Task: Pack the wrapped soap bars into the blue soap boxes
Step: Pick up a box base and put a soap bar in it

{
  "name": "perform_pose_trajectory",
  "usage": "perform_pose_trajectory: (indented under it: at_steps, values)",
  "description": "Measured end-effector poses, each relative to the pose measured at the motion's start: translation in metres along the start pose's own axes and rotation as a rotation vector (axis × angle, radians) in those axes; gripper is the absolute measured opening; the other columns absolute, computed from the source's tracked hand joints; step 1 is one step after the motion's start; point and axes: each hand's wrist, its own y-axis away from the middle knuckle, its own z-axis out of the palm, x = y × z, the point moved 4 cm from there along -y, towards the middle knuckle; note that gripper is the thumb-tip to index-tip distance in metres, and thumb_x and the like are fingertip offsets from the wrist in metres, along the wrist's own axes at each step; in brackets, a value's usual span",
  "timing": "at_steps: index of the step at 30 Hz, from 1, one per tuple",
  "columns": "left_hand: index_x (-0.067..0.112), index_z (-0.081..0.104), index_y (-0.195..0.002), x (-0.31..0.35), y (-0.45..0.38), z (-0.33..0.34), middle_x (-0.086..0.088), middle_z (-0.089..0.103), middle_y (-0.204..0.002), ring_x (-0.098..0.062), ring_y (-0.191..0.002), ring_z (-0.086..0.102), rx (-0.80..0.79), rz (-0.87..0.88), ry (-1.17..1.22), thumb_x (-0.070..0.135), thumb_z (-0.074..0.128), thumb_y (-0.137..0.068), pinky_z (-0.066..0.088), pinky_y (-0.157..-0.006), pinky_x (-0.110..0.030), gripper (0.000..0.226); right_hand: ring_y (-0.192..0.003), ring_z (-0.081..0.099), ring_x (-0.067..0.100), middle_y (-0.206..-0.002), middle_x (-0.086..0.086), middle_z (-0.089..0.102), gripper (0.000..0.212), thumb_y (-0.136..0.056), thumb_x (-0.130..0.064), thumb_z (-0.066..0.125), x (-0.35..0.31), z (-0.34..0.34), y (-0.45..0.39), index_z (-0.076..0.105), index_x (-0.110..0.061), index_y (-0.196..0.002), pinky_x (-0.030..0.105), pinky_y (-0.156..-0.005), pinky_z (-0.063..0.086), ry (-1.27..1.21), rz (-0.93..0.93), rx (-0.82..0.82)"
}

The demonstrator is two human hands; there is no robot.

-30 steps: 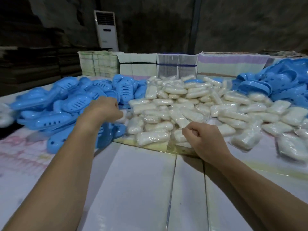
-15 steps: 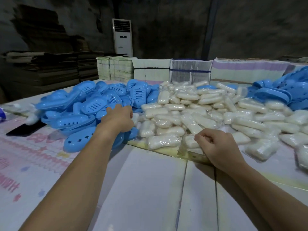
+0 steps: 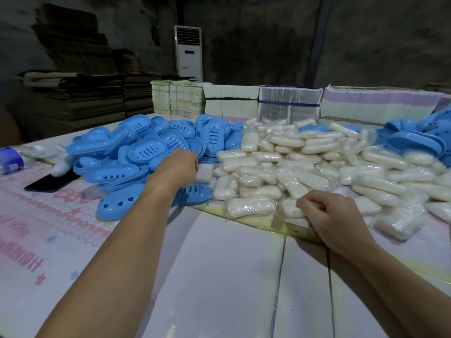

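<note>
A heap of blue soap boxes (image 3: 146,152) lies at the left of the table, and a wide pile of wrapped soap bars (image 3: 292,162) fills the middle. My left hand (image 3: 180,167) reaches over the near edge of the blue heap, back of the hand up. Its fingers curl down out of sight, just above a slotted blue box (image 3: 195,195). My right hand (image 3: 334,215) is at the front of the soap pile, fingers curled round a wrapped soap bar (image 3: 288,208).
A second heap of blue boxes (image 3: 415,140) sits at the far right. A black phone (image 3: 48,182) and a blue tape dispenser (image 3: 12,158) lie at the left. Stacks of flat cartons (image 3: 231,101) line the far edge. White boards (image 3: 219,276) cover the near table.
The view has swung to the left and up. Both hands stay at much the same spots on their piles, the right one still round a soap bar.
</note>
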Motion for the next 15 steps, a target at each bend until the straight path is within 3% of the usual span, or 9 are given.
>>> perform_pose_trajectory:
  at_steps: [4,8,11,15]
  values:
    - [0.019,0.058,-0.126,0.0,0.002,0.009,-0.006,0.055,-0.131,-0.027,-0.114,0.054,-0.266,0.028,-0.16,0.017,0.048,-0.098,0.046,-0.096,-0.039,0.03,-0.064,0.056,0.026,-0.059,0.012,0.059,0.024,-0.092,-0.022,0.06,0.0,0.002,0.0,0.068,-0.019,-0.069,0.038,-0.066,0.046,-0.014,-0.01,-0.009]
    - [0.032,0.044,-0.141,0.003,0.008,0.005,-0.006,0.042,-0.146,-0.025,-0.113,0.043,-0.392,0.08,-0.132,0.017,0.05,-0.098,0.039,-0.093,-0.036,0.047,-0.066,0.056,0.025,-0.06,0.011,0.06,0.023,-0.092,-0.023,0.061,0.001,0.002,-0.001,0.068,-0.019,-0.07,0.034,-0.067,0.044,-0.004,-0.018,-0.018]
    - [0.037,0.043,-0.141,0.004,0.01,0.005,-0.007,0.038,-0.147,-0.023,-0.11,0.04,-0.403,0.122,-0.103,0.013,0.051,-0.097,0.039,-0.092,-0.036,0.051,-0.065,0.056,0.026,-0.06,0.011,0.06,0.023,-0.091,-0.023,0.061,0.0,0.003,-0.001,0.068,-0.02,-0.07,0.036,-0.067,0.045,-0.004,-0.026,-0.022]
    - [0.038,0.051,-0.129,-0.002,0.006,0.005,-0.001,0.038,-0.133,-0.024,-0.108,0.045,-0.315,0.122,-0.062,0.016,0.063,-0.095,0.04,-0.089,-0.036,0.042,-0.063,0.054,0.021,-0.059,0.01,0.059,0.024,-0.09,-0.024,0.06,0.0,0.003,0.0,0.067,-0.023,-0.067,0.035,-0.066,0.045,-0.012,-0.027,-0.023]
